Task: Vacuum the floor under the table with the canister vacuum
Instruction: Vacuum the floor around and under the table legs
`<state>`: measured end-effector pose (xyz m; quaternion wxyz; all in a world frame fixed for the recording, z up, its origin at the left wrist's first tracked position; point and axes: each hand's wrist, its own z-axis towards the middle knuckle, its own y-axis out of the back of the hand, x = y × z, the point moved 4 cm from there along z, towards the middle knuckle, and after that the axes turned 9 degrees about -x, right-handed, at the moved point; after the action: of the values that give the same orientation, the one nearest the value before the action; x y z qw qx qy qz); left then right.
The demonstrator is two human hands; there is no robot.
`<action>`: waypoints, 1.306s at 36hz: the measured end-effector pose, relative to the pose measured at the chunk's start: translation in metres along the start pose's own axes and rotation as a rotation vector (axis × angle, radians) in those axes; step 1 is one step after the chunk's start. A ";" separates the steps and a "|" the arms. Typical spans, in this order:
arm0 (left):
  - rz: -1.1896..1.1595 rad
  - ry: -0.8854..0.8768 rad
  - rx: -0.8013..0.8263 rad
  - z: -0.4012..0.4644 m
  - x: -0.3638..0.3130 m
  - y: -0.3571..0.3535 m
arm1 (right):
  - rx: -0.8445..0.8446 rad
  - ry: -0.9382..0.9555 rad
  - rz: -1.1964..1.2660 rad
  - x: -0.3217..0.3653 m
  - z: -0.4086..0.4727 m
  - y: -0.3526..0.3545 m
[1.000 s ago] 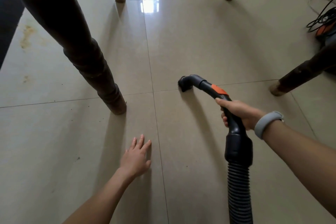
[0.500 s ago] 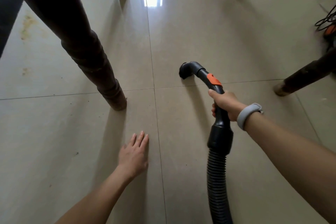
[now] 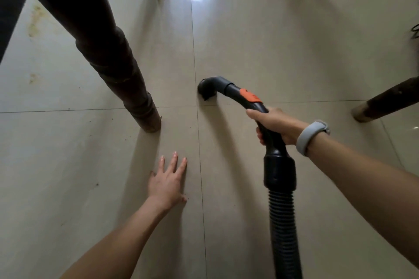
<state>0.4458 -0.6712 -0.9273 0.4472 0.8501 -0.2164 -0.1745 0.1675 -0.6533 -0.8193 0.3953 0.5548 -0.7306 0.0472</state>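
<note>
Here, the curved black vacuum handle (image 3: 249,102), marked with an orange slider (image 3: 250,95), points its open nozzle end (image 3: 205,89) down at the beige tiled floor (image 3: 272,41), just right of a grout line. The right hand (image 3: 275,125), a pale wristband (image 3: 311,137) on its wrist, wraps its fingers tightly around the handle above the ribbed hose (image 3: 284,229). The left hand (image 3: 167,182) lies flat on the tiles, fingers spread and straight, near a dark turned table leg (image 3: 120,72). Three more legs stand beyond.
</note>
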 end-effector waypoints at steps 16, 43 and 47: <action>-0.029 -0.006 -0.008 0.001 0.000 0.004 | 0.144 0.049 -0.289 -0.068 -0.066 0.047; 0.008 -0.395 -0.365 -0.066 0.019 -0.033 | 0.079 0.093 -0.273 -0.096 -0.082 0.007; -0.022 -0.376 -0.343 -0.057 0.013 -0.027 | 0.089 0.089 -0.269 -0.094 -0.084 0.006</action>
<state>0.4908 -0.6255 -0.9202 0.5349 0.7168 -0.2537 -0.3684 0.2130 -0.5356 -0.8190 0.4050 0.6618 -0.6288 0.0505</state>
